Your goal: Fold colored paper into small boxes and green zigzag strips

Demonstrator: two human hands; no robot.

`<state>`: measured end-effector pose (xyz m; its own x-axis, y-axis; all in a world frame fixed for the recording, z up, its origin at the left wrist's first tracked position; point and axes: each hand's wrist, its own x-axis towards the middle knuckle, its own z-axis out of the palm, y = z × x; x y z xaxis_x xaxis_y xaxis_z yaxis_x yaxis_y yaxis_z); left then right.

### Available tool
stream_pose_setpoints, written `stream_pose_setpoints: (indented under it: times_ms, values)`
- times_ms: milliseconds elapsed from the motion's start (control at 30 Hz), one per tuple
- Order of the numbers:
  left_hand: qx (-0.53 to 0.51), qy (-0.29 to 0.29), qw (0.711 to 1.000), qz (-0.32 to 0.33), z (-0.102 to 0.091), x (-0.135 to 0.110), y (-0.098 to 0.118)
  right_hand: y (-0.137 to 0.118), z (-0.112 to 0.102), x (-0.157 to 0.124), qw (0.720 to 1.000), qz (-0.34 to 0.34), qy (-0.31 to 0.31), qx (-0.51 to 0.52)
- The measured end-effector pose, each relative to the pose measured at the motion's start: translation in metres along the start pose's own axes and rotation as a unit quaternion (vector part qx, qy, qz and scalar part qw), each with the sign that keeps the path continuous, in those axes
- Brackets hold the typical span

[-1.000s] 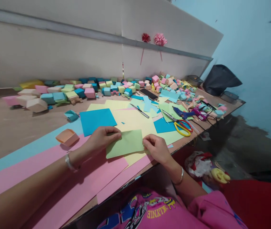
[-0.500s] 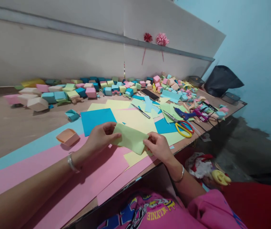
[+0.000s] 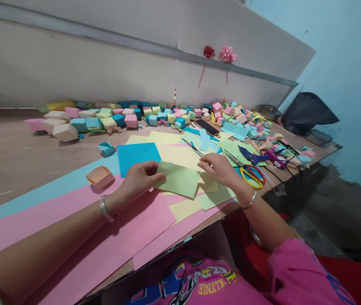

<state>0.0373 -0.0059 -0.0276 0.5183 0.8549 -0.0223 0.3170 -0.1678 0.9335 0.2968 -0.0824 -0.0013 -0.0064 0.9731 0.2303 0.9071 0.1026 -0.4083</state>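
Note:
My left hand [image 3: 142,176] pinches the left edge of a light green paper sheet [image 3: 180,180], thumb on top, holding it over the layered papers. My right hand [image 3: 220,169] is off the sheet, its fingers closed around the near end of a slim silver-and-dark pen-like tool [image 3: 191,146]. The tool's far end rests on pale yellow paper [image 3: 175,153]; its near end is hidden by the fingers. A blue sheet [image 3: 139,156] lies beyond my left hand. To the left are a folded peach paper box [image 3: 100,177] and a small teal one [image 3: 106,148].
Scissors with red and yellow handles [image 3: 252,176] and a blue glue gun [image 3: 252,156] lie to the right. A phone [image 3: 207,127] lies farther back, before rows of folded paper blocks [image 3: 131,121]. Large pink sheets [image 3: 129,228] cover the table's near side.
My right hand has let go of the green sheet's right edge and moved forward onto the pen-like tool. The left hand keeps the sheet, now lying flatter. The view has shifted slightly left.

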Motion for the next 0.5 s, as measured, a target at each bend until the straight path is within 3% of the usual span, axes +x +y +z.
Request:
stream_pose_setpoints:
  times_ms: [133,233,500]
  values:
    - [-0.031,-0.005,0.999,-0.019,0.001,-0.001,0.004,-0.008,0.012,0.003,0.98,0.045,-0.083,0.173]
    - [-0.014,0.007,1.0,-0.02,0.0,-0.002,0.009,-0.008,0.017,0.005,0.958,0.081,-0.12,0.248]
    - [0.009,0.024,1.0,-0.009,-0.001,-0.002,0.006,-0.005,0.03,0.005,0.972,0.055,-0.088,0.209]
